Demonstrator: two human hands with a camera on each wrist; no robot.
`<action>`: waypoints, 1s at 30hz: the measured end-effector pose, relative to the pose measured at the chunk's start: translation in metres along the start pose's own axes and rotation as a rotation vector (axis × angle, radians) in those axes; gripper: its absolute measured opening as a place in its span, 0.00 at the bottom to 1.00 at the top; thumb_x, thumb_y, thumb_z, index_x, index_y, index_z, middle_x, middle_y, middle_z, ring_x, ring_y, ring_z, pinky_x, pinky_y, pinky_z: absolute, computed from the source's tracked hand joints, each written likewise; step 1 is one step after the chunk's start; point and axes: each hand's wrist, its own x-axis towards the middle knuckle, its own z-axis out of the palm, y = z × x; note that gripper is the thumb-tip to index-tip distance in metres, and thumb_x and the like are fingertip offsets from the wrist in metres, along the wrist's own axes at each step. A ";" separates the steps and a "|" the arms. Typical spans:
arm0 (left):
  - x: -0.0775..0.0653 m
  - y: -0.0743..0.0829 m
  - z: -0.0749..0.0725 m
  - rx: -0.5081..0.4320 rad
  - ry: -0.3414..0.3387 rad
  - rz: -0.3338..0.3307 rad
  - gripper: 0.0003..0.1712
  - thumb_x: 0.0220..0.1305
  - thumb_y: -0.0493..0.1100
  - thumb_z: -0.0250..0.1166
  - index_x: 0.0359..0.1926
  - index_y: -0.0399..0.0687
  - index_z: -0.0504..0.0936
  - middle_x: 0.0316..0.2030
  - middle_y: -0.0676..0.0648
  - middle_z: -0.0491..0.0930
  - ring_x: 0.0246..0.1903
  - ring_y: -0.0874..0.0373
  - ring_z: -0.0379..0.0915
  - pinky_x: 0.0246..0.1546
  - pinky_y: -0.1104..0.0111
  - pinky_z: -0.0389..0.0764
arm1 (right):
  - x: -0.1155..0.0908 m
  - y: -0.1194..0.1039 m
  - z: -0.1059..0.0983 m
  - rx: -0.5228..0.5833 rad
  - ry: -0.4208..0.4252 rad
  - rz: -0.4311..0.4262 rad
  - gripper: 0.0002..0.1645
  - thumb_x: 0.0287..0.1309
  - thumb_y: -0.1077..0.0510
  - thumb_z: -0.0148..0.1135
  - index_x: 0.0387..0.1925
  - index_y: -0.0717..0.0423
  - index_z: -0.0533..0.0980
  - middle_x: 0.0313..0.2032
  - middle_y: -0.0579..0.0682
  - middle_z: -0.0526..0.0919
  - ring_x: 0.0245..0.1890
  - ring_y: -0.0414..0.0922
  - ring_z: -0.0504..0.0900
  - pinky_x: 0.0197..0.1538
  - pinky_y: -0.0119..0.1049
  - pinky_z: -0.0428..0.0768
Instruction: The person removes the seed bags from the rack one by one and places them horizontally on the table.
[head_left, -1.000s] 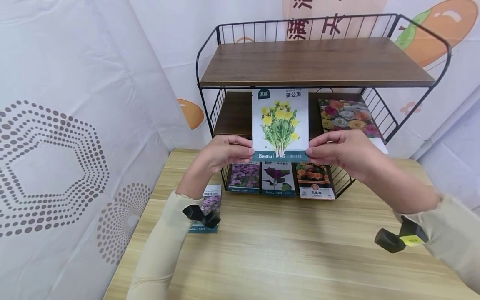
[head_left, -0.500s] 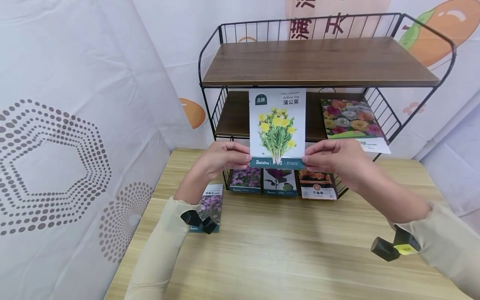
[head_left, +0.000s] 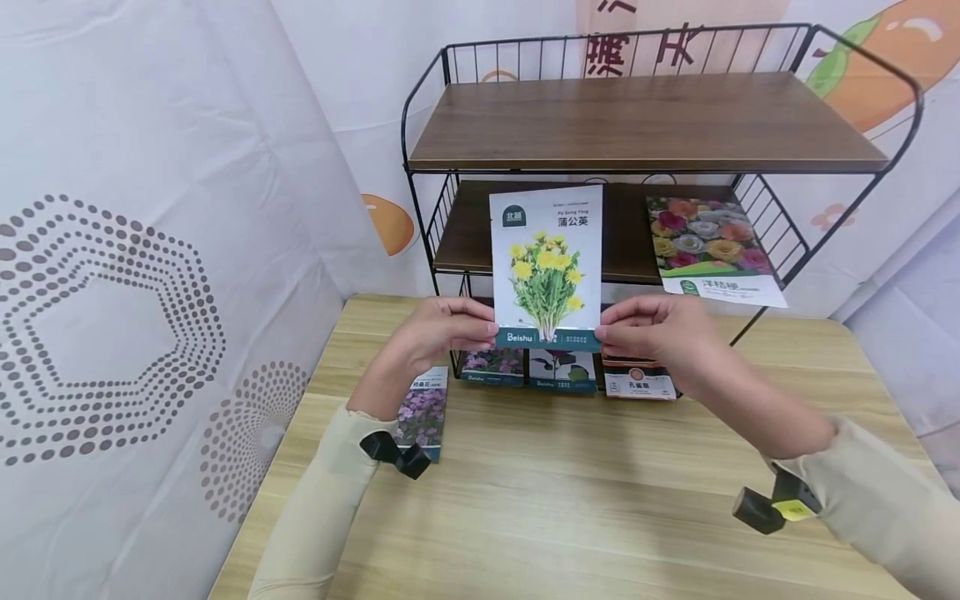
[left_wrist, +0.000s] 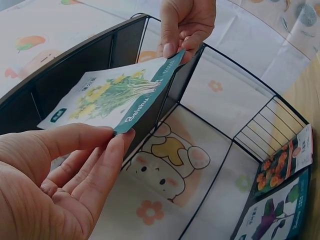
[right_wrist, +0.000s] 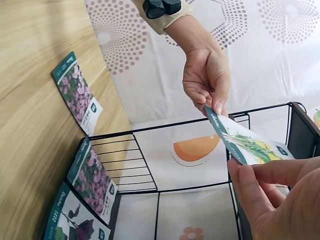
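In the head view, a white seed packet (head_left: 547, 267) printed with yellow dandelions hangs upright before the middle shelf (head_left: 630, 233). My left hand (head_left: 435, 333) pinches its lower left corner between thumb and fingers. At the lower right corner, my right hand (head_left: 660, 329) pinches it the same way. The left wrist view shows the packet's teal bottom strip stretched between both hands, its upper part over the shelf. Right of it on that shelf lies a packet of multicoloured flowers (head_left: 708, 242), its white bottom end sticking out past the front edge.
A black wire rack with a brown top shelf (head_left: 645, 121) stands on the wooden table (head_left: 525, 500). On its lowest level are packets of purple flowers (right_wrist: 92, 180), a dark purple plant (left_wrist: 272, 215) and orange flowers (left_wrist: 277, 170). Another pink-purple flower packet (right_wrist: 77, 95) lies on the table at left.
Both hands have drawn the dandelion packet down and slightly left, back from the shelf. Its top edge now shows below the top shelf, and more of the multicoloured flower packet is visible.
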 end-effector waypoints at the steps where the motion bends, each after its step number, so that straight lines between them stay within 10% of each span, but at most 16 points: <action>1: 0.000 -0.001 0.000 -0.004 0.003 -0.002 0.11 0.64 0.28 0.67 0.48 0.31 0.83 0.30 0.49 0.87 0.31 0.59 0.86 0.41 0.69 0.91 | 0.000 0.001 0.001 0.000 -0.001 -0.007 0.20 0.64 0.53 0.71 0.51 0.61 0.81 0.34 0.38 0.90 0.38 0.37 0.90 0.39 0.30 0.90; 14: -0.004 -0.019 -0.008 -0.018 0.014 -0.033 0.07 0.64 0.28 0.67 0.43 0.37 0.86 0.31 0.49 0.87 0.32 0.59 0.86 0.41 0.69 0.91 | 0.004 0.020 0.014 0.001 -0.011 -0.020 0.20 0.63 0.53 0.71 0.50 0.61 0.81 0.34 0.41 0.91 0.38 0.38 0.90 0.31 0.25 0.81; 18: -0.005 -0.025 -0.010 -0.024 0.015 -0.033 0.07 0.64 0.28 0.67 0.41 0.37 0.86 0.31 0.49 0.87 0.32 0.59 0.86 0.42 0.68 0.91 | 0.005 0.027 0.019 0.023 -0.017 -0.053 0.20 0.62 0.55 0.72 0.50 0.65 0.81 0.35 0.44 0.90 0.38 0.39 0.89 0.46 0.30 0.90; 30: -0.003 -0.045 -0.017 -0.011 -0.018 -0.033 0.10 0.65 0.27 0.66 0.33 0.46 0.88 0.30 0.50 0.87 0.30 0.59 0.86 0.43 0.68 0.91 | 0.011 0.047 0.029 0.078 -0.035 -0.082 0.16 0.63 0.61 0.70 0.47 0.69 0.81 0.32 0.45 0.89 0.36 0.40 0.90 0.45 0.31 0.90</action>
